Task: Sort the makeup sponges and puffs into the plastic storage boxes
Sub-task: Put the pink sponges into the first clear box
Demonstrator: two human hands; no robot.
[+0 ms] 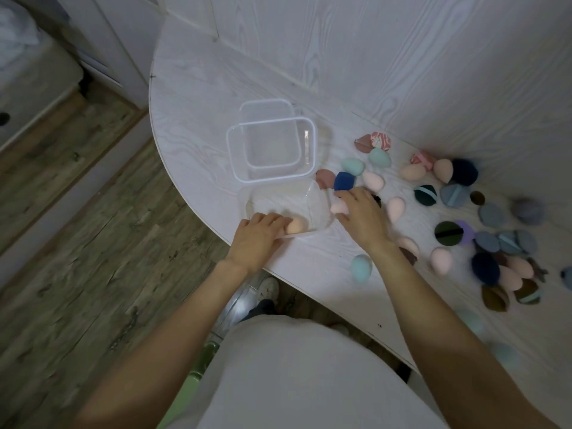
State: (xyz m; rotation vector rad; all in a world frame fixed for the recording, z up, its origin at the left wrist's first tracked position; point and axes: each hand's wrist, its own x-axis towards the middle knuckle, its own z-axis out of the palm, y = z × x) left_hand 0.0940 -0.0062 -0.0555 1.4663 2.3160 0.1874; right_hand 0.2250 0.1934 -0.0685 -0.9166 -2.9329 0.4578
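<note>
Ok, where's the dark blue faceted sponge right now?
Head view: the dark blue sponge lies right of the clear box, just beyond the right hand.
</note>
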